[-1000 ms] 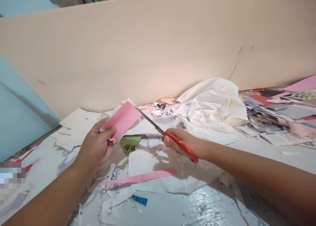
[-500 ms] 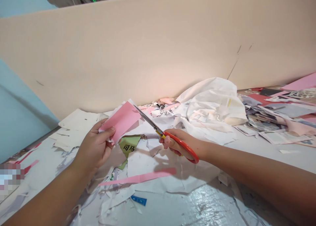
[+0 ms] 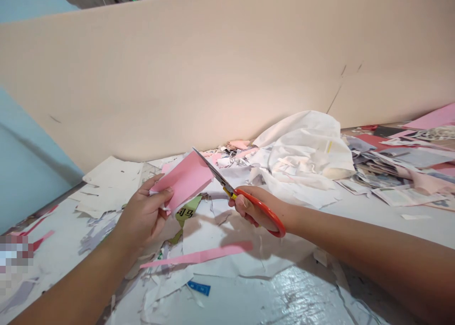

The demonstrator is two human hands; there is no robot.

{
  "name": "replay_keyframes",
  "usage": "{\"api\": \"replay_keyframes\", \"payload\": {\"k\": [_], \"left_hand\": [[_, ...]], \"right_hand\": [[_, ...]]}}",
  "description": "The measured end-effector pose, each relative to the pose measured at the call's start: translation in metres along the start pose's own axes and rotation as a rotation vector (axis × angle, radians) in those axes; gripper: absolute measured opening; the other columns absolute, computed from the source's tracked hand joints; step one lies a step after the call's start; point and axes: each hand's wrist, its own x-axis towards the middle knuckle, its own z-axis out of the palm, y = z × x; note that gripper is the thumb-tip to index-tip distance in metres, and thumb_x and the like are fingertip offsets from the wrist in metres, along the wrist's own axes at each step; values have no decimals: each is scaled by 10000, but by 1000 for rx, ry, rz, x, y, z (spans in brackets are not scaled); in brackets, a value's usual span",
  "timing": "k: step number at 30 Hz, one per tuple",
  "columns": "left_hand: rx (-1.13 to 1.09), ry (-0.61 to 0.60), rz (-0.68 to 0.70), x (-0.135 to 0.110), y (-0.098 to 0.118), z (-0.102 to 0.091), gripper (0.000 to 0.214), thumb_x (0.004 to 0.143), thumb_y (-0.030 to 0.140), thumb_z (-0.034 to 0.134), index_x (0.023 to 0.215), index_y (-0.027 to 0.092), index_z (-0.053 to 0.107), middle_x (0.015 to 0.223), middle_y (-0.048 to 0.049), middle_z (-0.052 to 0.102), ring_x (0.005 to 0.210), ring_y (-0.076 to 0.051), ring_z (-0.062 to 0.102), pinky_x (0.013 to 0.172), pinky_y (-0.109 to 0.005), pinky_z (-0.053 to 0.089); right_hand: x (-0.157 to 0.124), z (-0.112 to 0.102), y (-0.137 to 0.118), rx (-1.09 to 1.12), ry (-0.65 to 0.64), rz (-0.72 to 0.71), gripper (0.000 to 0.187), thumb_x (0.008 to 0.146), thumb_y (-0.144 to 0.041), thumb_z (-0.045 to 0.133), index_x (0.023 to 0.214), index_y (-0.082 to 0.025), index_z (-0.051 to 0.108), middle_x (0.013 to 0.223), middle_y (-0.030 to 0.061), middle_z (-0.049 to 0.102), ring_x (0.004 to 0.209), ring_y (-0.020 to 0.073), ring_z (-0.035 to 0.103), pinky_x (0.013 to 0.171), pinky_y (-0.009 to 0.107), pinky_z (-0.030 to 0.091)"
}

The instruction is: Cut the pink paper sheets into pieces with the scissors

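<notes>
My left hand (image 3: 144, 216) pinches a pink sheet of paper (image 3: 188, 178) by its lower left corner and holds it tilted above the table. My right hand (image 3: 261, 206) grips red-handled scissors (image 3: 236, 192) with fingers through the loops. The blades point up and left, and they lie along the right edge of the pink sheet. A cut pink strip (image 3: 199, 256) lies flat on the table below both hands. A green scrap with black characters (image 3: 186, 211) shows just under the pink sheet.
Paper scraps cover the table (image 3: 284, 296). A crumpled white heap (image 3: 305, 149) sits behind my right hand, and printed and pink sheets (image 3: 408, 164) pile at the far right. A tall beige board (image 3: 227, 74) stands along the back. A blue wall (image 3: 24, 164) is at left.
The pink sheet and my left hand have shifted slightly right, toward the scissors. The blades now lie further along the sheet's edge, and the green scrap is more covered.
</notes>
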Motion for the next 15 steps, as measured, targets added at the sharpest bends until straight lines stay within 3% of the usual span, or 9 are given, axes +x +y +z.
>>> {"api": "replay_keyframes", "payload": {"k": [9, 15], "left_hand": [[-42, -53, 23, 0, 4, 1, 371, 481, 126, 721, 821, 220, 606, 494, 71, 521, 365, -36, 419, 306, -106, 318], [-21, -2, 17, 1, 3, 0, 478, 474, 130, 719, 927, 222, 595, 475, 78, 505, 359, -40, 418, 306, -113, 318]], "right_hand": [[0, -1, 1, 44, 7, 25, 454, 730, -634, 391, 671, -184, 390, 540, -43, 363, 444, 74, 358, 377, 185, 317], [-2, -2, -2, 30, 25, 50, 422, 728, -594, 444, 640, -189, 367, 521, -49, 355, 404, 71, 364, 363, 194, 309]]}}
